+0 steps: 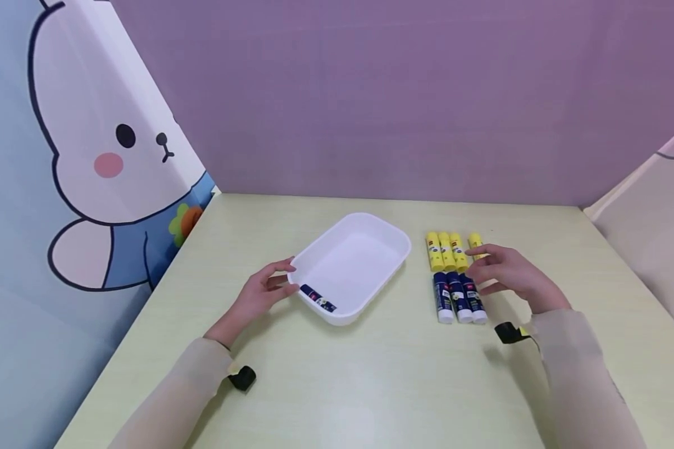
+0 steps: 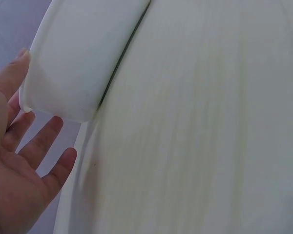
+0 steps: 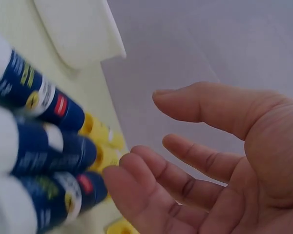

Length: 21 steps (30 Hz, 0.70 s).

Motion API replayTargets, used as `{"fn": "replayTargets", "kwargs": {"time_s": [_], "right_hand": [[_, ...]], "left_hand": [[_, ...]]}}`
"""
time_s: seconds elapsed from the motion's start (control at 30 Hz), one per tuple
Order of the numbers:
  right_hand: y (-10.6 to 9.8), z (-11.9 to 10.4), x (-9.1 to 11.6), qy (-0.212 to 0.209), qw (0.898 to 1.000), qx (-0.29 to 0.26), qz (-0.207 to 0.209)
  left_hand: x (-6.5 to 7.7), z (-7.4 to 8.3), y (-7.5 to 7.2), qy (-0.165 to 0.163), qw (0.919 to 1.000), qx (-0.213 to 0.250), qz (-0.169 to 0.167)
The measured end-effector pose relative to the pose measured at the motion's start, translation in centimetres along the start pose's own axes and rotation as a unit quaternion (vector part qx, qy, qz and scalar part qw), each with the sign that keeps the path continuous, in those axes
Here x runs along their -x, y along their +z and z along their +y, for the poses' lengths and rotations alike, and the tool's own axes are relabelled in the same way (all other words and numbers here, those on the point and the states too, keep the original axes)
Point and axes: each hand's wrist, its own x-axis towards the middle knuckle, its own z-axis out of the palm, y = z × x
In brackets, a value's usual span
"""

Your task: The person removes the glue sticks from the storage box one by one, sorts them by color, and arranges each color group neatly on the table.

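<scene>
A white plastic tray (image 1: 365, 249) sits on the table, with one dark blue glue stick (image 1: 317, 298) lying in it along its near left end. My left hand (image 1: 261, 290) touches that end with fingertips and thumb spread along the rim; in the left wrist view the fingers look fairly straight beside the tray (image 2: 83, 53). Over the glue sticks at right, my right hand (image 1: 508, 271) hovers with loosely bent fingers and nothing between them (image 3: 210, 161). Three blue glue sticks with white caps (image 1: 459, 298) lie side by side below a row of several yellow glue sticks (image 1: 445, 251).
One yellow glue stick (image 1: 475, 241) lies a little apart from its row, partly hidden by the right hand. The pale table (image 1: 337, 380) meets a purple backdrop (image 1: 404, 112) at its far edge. A cartoon-printed cloth (image 1: 84, 206) hangs at left.
</scene>
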Motion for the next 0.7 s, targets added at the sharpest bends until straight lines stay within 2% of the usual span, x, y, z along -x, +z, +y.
{"fn": "replayTargets", "kwargs": {"time_s": [0.4, 0.7], "right_hand": [[2.0, -3.9, -2.2, -0.049, 0.999, 0.019, -0.01], [4.8, -6.1, -3.9, -0.068, 0.997, -0.012, -0.031]], "left_hand": [[-0.1, 0.4, 0.1, -0.008, 1.0, -0.003, 0.004], [-0.2, 0.1, 0.2, -0.021, 0.9998, -0.004, 0.004]]}}
